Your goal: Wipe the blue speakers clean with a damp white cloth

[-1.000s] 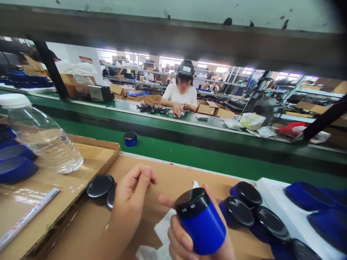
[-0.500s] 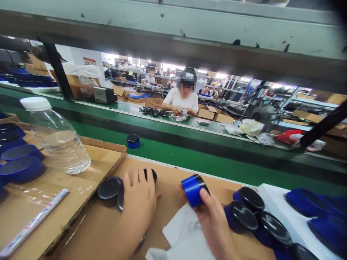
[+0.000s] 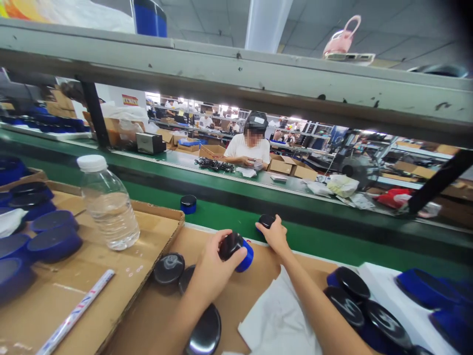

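I see two short blue cylindrical units with glossy black caps. One unit is tilted on its side, black face toward the camera, gripped in my left hand over the cardboard-covered tabletop. The other unit stands upright at the green belt edge, my right hand closed over it.

Left hand grips blue jar — right hand sets second jar on green belt.
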A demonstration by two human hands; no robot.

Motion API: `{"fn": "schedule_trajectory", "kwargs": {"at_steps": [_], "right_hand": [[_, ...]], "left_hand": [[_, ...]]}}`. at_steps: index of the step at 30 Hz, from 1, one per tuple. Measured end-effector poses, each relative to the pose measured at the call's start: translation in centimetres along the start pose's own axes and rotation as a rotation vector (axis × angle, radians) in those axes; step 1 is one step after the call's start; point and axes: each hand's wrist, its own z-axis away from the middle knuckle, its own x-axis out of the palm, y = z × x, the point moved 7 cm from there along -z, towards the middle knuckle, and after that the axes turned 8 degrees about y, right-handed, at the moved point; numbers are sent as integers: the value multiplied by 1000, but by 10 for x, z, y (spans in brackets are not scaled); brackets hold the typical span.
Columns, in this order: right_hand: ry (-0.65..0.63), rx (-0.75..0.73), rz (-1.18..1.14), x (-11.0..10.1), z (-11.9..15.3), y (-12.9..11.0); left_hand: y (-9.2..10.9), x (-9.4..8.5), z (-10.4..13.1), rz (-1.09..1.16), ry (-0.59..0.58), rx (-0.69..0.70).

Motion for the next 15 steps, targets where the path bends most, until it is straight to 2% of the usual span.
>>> {"fn": "schedule_trajectory", "kwargs": {"at_steps": [2,4,8,12,15], "right_hand": [[35,-43,-38,-5,5,-16],[17,-106,-130,-16,19,-39],[-79,-161,-401,-50,67,-72],[-224,-202,-554,-72,133,-70],[-246,-157,-553,-84,167,-55]], "left_hand": [[-1,3,0,257,-69,-95],[1,7,3,480,-130,-186],[11,18,16,803,-226,-375],[22,35,36,970,-348,-511],[34,46,52,1085,-516,-484]]}}
